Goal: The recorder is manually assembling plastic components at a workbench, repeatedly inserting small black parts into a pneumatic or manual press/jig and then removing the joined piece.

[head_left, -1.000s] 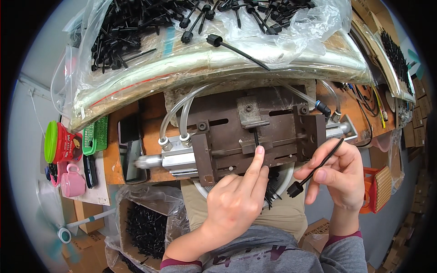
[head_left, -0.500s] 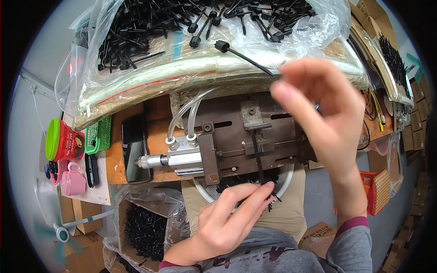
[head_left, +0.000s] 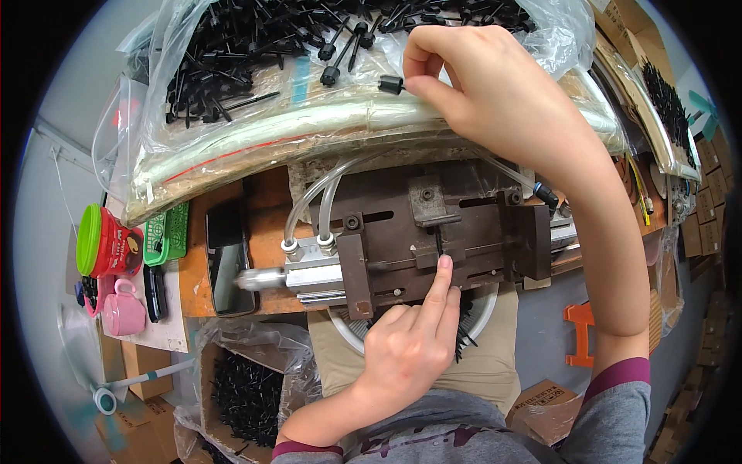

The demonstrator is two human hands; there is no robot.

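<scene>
**Left hand point(head_left: 410, 340) at the clamping fixture point(head_left: 479, 223), right hand point(head_left: 495, 85) at the wrapped tray point(head_left: 340, 116)**

At far left, a pink mug point(head_left: 124, 311), a red tub with a green lid point(head_left: 113, 243) and a green basket point(head_left: 178, 228) are grouped beside the bench, apparently so that the working middle is left free. A dark phone point(head_left: 228, 271) is laid flat on the wood. Below it, a plastic-lined carton point(head_left: 297, 363) is filled with black pieces, seemingly placed within easy reach.

The fixture is flanked by a pneumatic cylinder point(head_left: 317, 277) fed by clear hoses point(head_left: 301, 199). The ribbed head of a black rod point(head_left: 391, 84) is shown over the tray; just behind it, the rod is pinched between the right thumb and index finger, presumably because the narrow stem suits a fingertip grip.

Lower down, the left index finger is extended to a second black rod point(head_left: 439, 240) lying in the fixture's middle, as if to steady it. Whether anything is gripped by the other left fingers cannot be told, since their undersides are hidden. A white-rimmed basin point(head_left: 488, 313) is set at the lap beneath the fixture's front edge, with black pieces inside, perhaps so that they are caught there.
</scene>
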